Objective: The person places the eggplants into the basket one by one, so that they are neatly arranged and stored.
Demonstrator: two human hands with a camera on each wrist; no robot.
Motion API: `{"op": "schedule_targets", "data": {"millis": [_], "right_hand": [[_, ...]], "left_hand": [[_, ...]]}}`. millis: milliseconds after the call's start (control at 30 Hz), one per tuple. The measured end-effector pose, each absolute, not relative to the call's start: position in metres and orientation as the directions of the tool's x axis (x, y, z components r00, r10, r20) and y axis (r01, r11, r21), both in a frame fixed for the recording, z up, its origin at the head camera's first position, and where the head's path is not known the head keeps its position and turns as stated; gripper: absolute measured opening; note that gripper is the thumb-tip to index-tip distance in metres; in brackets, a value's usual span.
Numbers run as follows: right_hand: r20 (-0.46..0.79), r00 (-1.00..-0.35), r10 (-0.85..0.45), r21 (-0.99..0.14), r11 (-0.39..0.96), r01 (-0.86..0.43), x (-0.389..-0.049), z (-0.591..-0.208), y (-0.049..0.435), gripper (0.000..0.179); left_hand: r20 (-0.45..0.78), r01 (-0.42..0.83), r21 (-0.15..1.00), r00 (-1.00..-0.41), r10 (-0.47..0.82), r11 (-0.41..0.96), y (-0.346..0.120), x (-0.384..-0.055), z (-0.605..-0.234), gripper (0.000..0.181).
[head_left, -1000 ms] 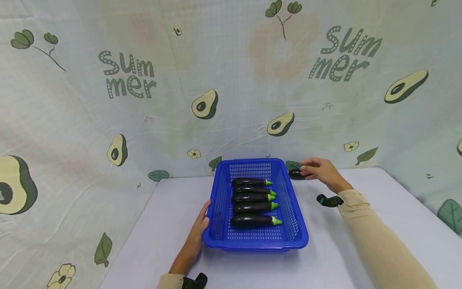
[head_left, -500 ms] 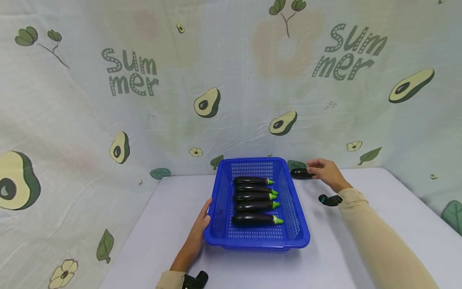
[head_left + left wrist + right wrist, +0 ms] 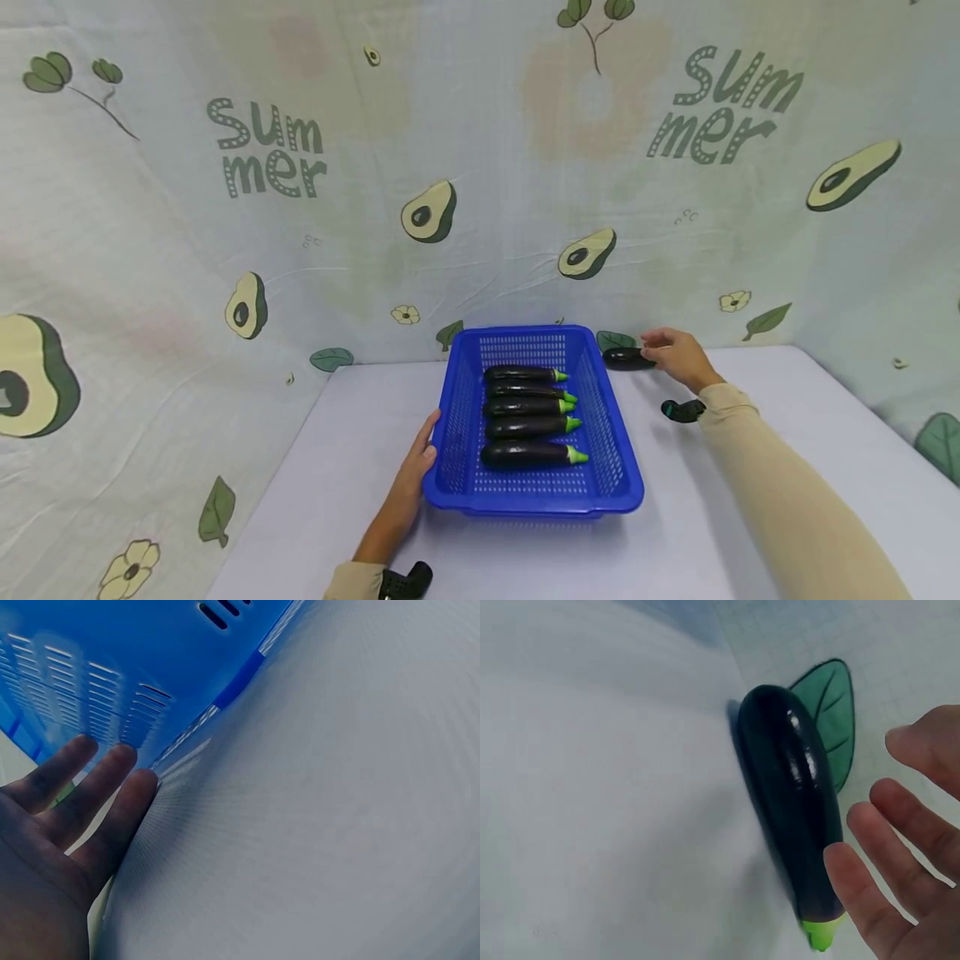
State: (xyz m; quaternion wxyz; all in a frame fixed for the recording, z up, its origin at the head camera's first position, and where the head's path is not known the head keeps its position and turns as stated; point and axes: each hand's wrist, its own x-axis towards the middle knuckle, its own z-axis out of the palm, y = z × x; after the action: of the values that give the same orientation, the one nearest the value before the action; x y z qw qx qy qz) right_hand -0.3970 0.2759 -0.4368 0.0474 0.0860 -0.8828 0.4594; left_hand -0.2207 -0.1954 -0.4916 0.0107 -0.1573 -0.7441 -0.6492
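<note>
A blue plastic basket stands on the white table, holding several dark eggplants with green stems, laid side by side. My left hand rests along the basket's left side; in the left wrist view its fingers lie extended against the slotted wall. Beyond the basket's far right corner, another eggplant lies on the table by the backdrop. Beside it is my right hand, fingers spread and loosely bent. One fingertip overlaps the eggplant near its green stem end in the right wrist view.
A pale cloth backdrop printed with avocados and leaves rises directly behind the table and along its sides. Black wrist devices sit on both forearms.
My right hand has shifted slightly right along the lone eggplant, so more of its dark body shows. The left hand and the basket stay in place.
</note>
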Motion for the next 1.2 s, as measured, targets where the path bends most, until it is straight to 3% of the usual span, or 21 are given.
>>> {"op": "schedule_targets", "data": {"millis": [233, 700, 1200], "right_hand": [[0.225, -0.965, -0.132, -0.689, 0.679, -0.253, -0.403, -0.446, 0.275, 0.042], [0.331, -0.937, -0.11, -0.601, 0.741, -0.299, -0.417, -0.462, 0.272, 0.044], [0.246, -0.95, -0.192, -0.461, 0.839, -0.289, -0.428, -0.468, 0.276, 0.063]], "left_hand": [[0.206, 0.237, 0.965, -0.95, 0.235, 0.113, -0.196, -0.22, -0.492, 0.057], [0.216, 0.245, 0.962, -0.952, 0.216, 0.12, -0.194, -0.22, -0.491, 0.057], [0.224, 0.252, 0.961, -0.951, 0.215, 0.112, -0.194, -0.221, -0.493, 0.056]]}}
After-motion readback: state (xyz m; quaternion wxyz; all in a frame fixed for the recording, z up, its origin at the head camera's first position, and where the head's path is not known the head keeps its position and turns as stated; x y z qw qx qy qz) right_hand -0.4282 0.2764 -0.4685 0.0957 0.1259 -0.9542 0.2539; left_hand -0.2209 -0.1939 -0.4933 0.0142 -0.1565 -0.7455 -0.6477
